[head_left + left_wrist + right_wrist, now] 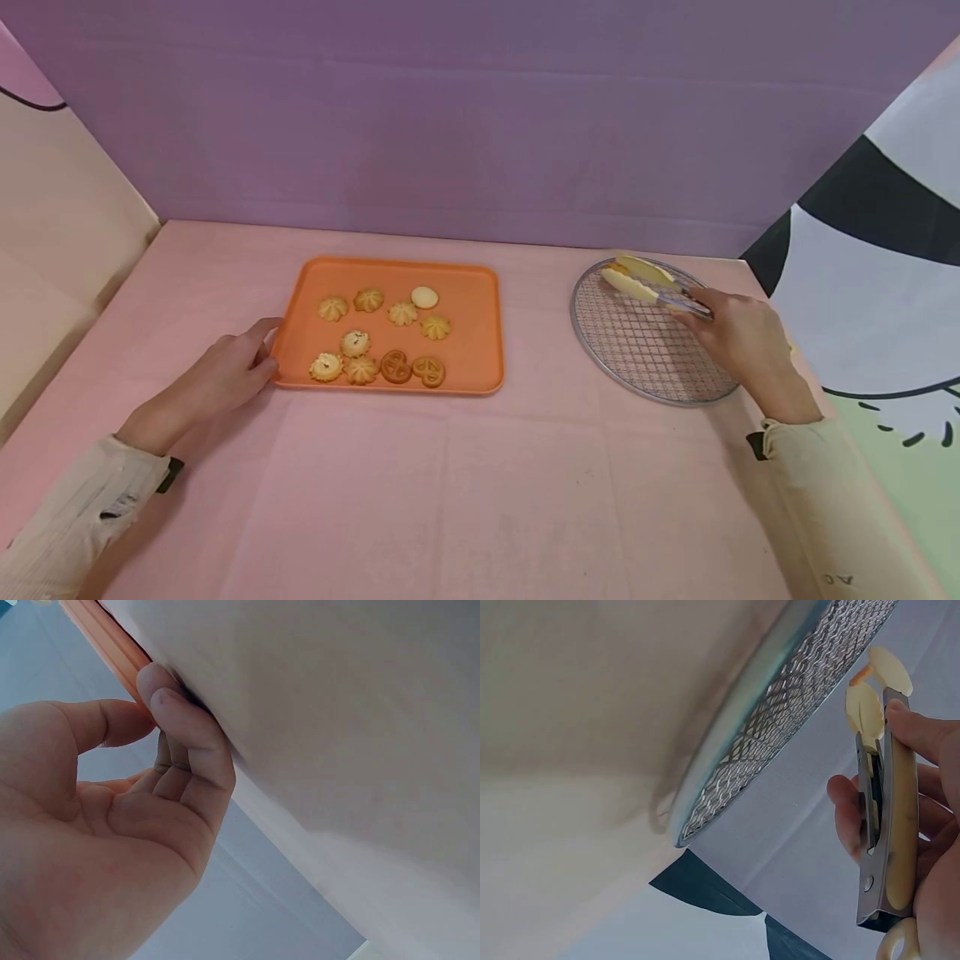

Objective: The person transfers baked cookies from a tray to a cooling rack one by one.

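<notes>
1. The tongs (651, 287) are in the right hand (738, 337), lying low across the far right part of the round wire rack (637, 354). They have pale yellow, spoon-shaped tips and metal arms joined at a riveted hinge, which shows in the right wrist view (885, 817).
2. The right hand's fingers (922, 731) are curled round the metal arms, thumb on one side and the rest on the other, squeezing the two tips almost together. The tips point away from the palm, toward the rack's far rim.
3. The rack is a flat disc of fine crossed metal mesh inside a smooth steel rim, lying on the pink tablecloth (480, 500).
4. Well to the left of the rack sits an orange tray (480, 333), rectangular, smooth plastic with rounded corners and a raised lip.
5. The left hand (225, 375) rests at the tray's left edge, on the side farthest from the rack. Its fingertips (161, 686) are bent and pressed close together against the lip, with the thumb apart below.
6. On the tray lie small cookies (382, 337): ridged swirl-shaped ones, two darker pretzel-shaped ones and one smooth pale round one.
</notes>
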`<state>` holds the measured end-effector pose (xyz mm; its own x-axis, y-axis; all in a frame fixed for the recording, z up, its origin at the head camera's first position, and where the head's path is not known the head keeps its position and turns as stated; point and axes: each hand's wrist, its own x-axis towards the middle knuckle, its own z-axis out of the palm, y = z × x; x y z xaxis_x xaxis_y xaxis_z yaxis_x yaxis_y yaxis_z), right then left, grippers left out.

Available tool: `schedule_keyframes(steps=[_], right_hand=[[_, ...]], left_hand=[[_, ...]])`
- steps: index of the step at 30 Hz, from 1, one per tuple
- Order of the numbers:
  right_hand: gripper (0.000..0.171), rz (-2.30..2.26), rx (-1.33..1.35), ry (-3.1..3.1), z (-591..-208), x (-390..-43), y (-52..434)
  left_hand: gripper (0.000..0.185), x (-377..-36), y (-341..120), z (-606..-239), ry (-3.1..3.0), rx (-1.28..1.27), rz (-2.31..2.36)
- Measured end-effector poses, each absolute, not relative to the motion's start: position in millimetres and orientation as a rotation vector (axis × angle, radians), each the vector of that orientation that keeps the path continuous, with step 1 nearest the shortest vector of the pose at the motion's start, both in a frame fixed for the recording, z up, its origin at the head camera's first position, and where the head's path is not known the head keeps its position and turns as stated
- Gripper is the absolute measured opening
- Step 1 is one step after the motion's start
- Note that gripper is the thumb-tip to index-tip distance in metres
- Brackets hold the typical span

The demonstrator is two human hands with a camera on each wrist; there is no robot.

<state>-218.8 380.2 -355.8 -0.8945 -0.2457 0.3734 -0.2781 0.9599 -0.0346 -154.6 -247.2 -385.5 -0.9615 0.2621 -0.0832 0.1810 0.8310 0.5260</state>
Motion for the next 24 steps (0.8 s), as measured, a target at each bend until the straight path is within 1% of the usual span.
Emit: schedule_keyframes(steps=[13,24], right_hand=[[0.046,0.093,0.391,-2.766,-358.3,-220.4,382.6],[0.05,0.108,0.413,-2.741,-356.6,-219.2,380.2]], left_hand=[[0.056,-154.6,-247.6,-384.2,2.853,0.334,0.798],[0.054,-154.7,-250.2,-388.7,2.882,0.39,0.829]])
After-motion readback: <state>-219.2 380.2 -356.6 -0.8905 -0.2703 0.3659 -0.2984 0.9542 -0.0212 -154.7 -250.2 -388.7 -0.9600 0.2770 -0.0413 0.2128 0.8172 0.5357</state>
